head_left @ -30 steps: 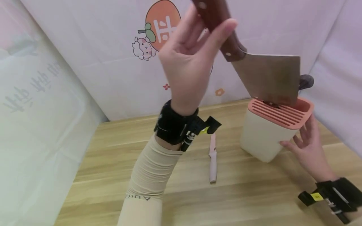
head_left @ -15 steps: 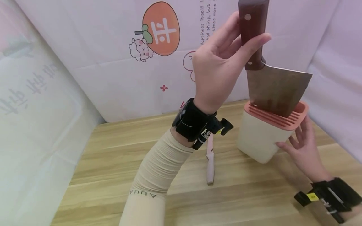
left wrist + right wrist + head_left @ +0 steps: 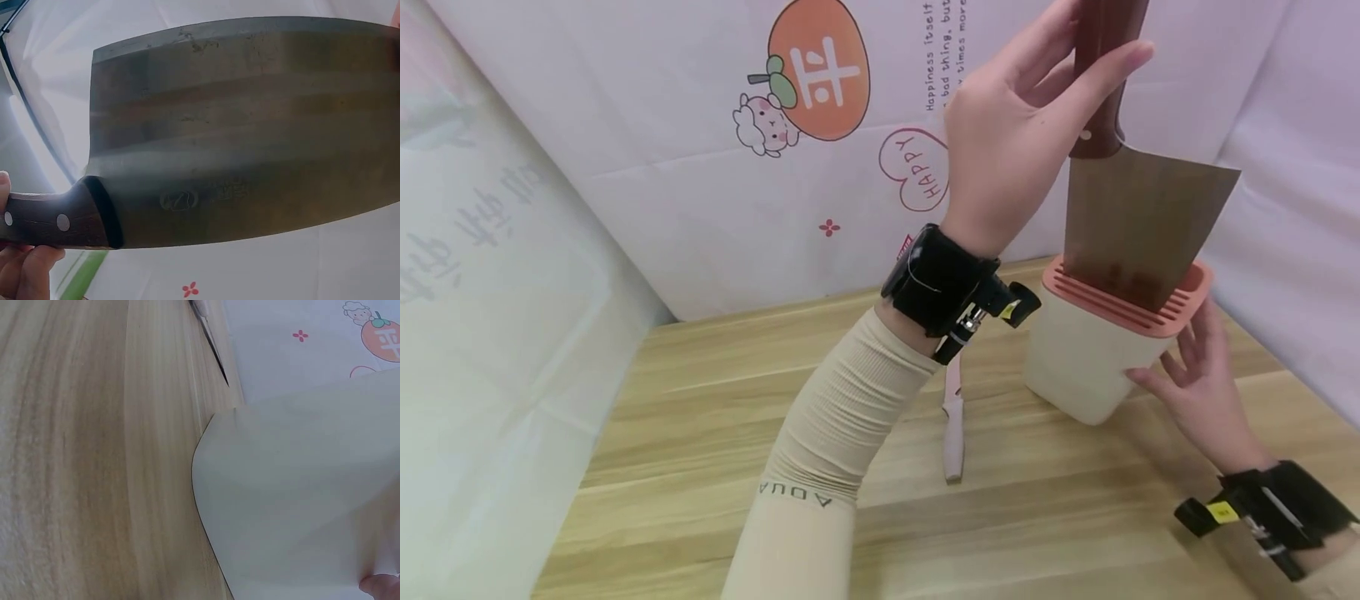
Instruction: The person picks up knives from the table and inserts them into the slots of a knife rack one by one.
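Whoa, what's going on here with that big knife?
A person is holding a big cleaver by its brown handle with their left hand, blade pointing down. Their right hand grips the side of a cream holder. The blade's lower end is at the holder's orange slotted top, but I can't tell how far in it is. A small pale knife lies on the wooden table.

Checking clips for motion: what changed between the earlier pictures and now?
The left hand moved right, swinging the cleaver from a slant to nearly upright at the knife holder. Nothing was taken up or let go. The right hand still grips the holder; the small knife stayed on the table.
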A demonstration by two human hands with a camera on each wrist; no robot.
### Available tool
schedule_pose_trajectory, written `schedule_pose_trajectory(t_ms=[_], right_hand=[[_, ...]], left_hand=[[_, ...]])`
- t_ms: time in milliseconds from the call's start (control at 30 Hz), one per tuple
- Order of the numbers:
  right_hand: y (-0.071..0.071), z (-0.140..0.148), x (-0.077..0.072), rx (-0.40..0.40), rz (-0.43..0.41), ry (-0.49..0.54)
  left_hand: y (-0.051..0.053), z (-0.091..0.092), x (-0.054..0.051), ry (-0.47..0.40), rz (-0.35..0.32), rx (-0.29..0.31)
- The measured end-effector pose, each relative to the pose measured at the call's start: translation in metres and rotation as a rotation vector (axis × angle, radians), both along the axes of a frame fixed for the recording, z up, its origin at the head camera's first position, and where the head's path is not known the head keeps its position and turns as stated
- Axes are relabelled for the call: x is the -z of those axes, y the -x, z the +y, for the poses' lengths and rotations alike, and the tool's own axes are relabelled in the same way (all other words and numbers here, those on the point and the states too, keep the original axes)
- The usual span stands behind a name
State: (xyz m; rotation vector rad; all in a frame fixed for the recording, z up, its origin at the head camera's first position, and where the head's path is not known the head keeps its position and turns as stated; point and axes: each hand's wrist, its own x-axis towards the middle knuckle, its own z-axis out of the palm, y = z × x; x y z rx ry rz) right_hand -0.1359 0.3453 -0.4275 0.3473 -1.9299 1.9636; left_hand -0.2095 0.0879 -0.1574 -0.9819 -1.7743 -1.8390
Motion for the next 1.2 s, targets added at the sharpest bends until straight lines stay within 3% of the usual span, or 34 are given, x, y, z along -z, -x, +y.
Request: schedule_pose_trajectory(t_ms=[100, 233, 467, 633, 867, 1067, 1200], right_hand=[[0.000, 0.000, 0.001, -0.009, 0.006, 0.020], [0.002, -0.002, 0.002, -0.018, 0.012, 0.037], [0.006, -0.009, 0.004, -0.021, 0.018, 0.063], [0.001, -0.006, 0.003, -0.012, 0.037, 0.088], [0.001, -0.009, -0.001, -0.046, 0.063, 0.109], [0.000, -0.014, -0.002, -0.040, 0.066, 0.142], [-0.005, -0.014, -0.001, 0.003, 0.053, 0.148]], left_hand=[[0.004, 0.008, -0.001, 0.080, -0.074, 0.001], [0.012, 0.019, 0.012, 0.179, -0.166, 0.012], [0.018, 0.024, 0.058, 0.226, -0.307, -0.005], [0.019, 0.033, 0.086, 0.223, -0.309, 0.017], [0.022, 0.036, 0.117, 0.262, -0.334, -0.065], [0.021, 0.033, 0.123, 0.304, -0.343, -0.088], [0.020, 0.035, 0.125, 0.384, -0.321, -0.093]])
